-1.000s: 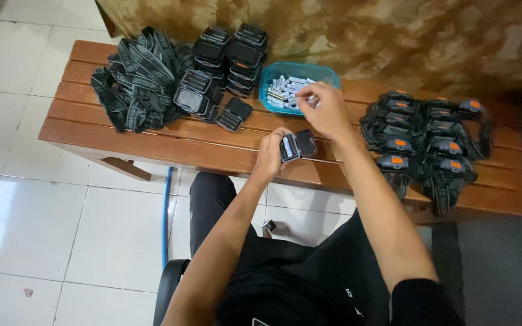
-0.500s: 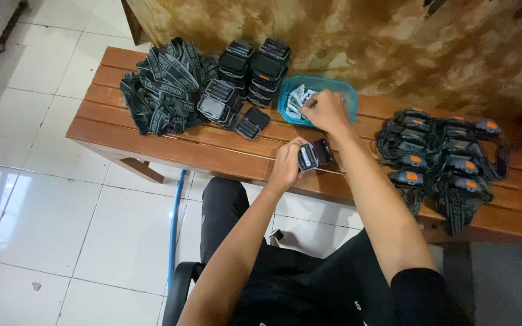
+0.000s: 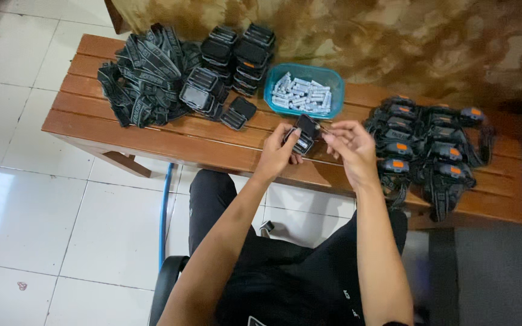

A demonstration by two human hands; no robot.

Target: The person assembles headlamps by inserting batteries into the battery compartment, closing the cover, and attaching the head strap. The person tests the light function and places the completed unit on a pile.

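My left hand (image 3: 277,154) grips a small black headlamp case (image 3: 302,133) with its lid open, held just above the wooden bench (image 3: 152,136). My right hand (image 3: 349,143) is right beside it, fingertips pinched at the case's open side on something too small to make out. A blue tray (image 3: 328,77) full of small silvery batteries (image 3: 302,95) sits just behind both hands.
Stacks of black cases (image 3: 237,51) and a heap of grey-black head straps (image 3: 143,75) lie at the bench's left. Several black headlamps with orange buttons (image 3: 430,148) pile at the right. A camouflage cloth (image 3: 364,30) hangs behind. White tiled floor (image 3: 43,211) lies below.
My right hand has come back from the blue tray to the case in my left hand. The case now shows its lid open.
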